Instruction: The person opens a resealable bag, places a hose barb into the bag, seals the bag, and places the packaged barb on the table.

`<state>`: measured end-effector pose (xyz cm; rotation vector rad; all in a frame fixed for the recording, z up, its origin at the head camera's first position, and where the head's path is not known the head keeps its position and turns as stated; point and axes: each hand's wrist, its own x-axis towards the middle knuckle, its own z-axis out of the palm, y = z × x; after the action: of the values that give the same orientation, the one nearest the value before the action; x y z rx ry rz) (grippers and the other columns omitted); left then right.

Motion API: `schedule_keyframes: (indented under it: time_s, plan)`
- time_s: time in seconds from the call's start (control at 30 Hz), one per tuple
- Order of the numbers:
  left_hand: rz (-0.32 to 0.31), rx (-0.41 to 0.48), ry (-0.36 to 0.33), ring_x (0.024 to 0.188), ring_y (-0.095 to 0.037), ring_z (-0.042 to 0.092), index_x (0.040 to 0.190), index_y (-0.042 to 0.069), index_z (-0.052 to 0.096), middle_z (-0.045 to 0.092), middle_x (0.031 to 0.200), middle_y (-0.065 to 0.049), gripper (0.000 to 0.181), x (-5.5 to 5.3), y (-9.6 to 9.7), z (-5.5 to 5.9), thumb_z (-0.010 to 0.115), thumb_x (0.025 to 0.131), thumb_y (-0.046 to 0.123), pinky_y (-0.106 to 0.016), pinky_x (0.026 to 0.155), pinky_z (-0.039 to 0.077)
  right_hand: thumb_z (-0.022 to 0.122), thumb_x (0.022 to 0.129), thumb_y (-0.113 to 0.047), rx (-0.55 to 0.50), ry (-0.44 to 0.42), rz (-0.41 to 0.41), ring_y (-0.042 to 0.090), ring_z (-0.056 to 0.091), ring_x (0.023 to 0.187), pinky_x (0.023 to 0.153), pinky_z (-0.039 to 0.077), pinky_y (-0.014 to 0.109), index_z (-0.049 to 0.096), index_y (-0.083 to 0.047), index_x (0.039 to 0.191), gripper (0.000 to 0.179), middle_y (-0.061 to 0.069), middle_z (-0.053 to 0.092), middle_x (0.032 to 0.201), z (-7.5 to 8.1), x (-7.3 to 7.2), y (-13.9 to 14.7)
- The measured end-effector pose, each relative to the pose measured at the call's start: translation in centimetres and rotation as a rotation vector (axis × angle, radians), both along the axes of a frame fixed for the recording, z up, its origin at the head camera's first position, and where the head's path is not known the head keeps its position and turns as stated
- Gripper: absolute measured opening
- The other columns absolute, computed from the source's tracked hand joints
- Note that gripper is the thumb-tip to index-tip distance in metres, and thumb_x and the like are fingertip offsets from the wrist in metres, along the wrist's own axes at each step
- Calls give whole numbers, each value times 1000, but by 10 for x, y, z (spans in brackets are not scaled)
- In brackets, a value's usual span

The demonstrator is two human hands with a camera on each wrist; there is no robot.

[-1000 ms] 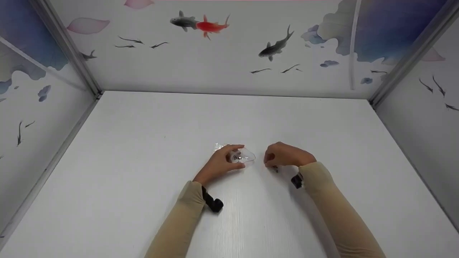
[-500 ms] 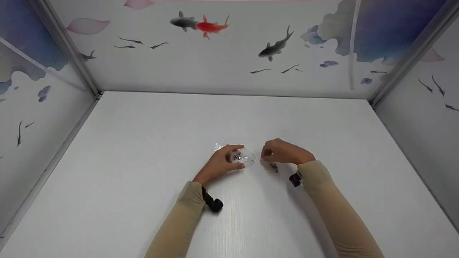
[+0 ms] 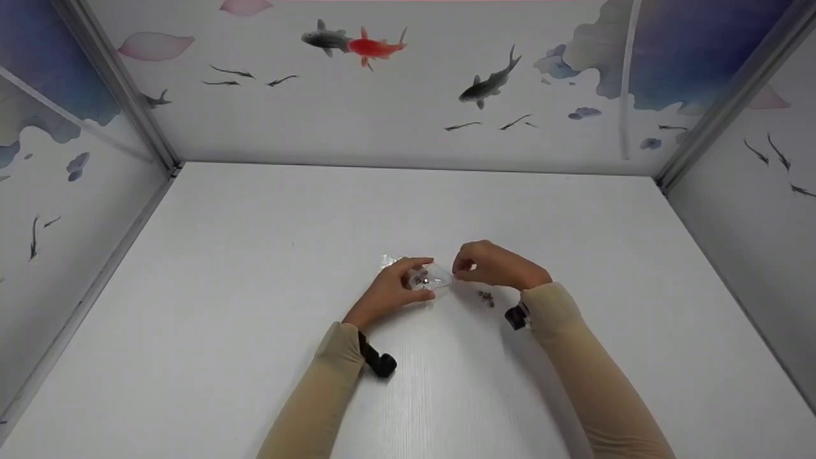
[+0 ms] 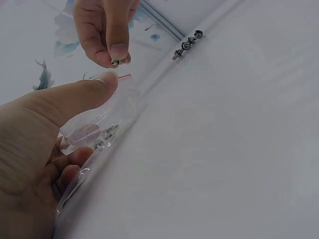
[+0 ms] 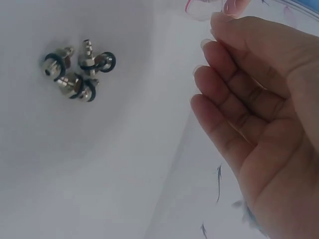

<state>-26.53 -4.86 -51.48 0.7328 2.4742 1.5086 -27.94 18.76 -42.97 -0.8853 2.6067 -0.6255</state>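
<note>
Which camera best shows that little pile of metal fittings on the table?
The right wrist view: the metal fittings appear largest there, dark rings distinguishable, though slightly blurred. The head view shows a tiny cluster near the right hand; the left wrist view, a small row.

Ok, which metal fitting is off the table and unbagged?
The fitting pinched by the right hand; the loose ones lie on the table, the rest inside the bag.

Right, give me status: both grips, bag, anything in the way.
Left grip holds bag, parts inside. Right grip pinches one part near bag's mouth. Loose parts on table, right of bag. Possible snag: left thumb by mouth.
</note>
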Motion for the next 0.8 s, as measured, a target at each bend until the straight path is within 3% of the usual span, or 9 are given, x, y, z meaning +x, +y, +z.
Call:
schedule_keyframes:
  time_s: [0.43,0.8]
  plan:
    - [-2,-6,1,88,-12,46,139,23,52,59,118,2,64,1,-1,-1,76,81,40,-29,77,38,67,90,-10,-61,24,49,19,64,95,85,52,36,73,-3,100,14,5,68,98,-2,-1,-12]
    - [8,-36,10,83,-12,45,138,24,52,59,117,1,62,1,0,1,76,82,36,-29,76,38,68,89,-10,-45,48,76,20,65,94,85,53,35,73,-3,103,17,7,69,99,-1,-2,-8]
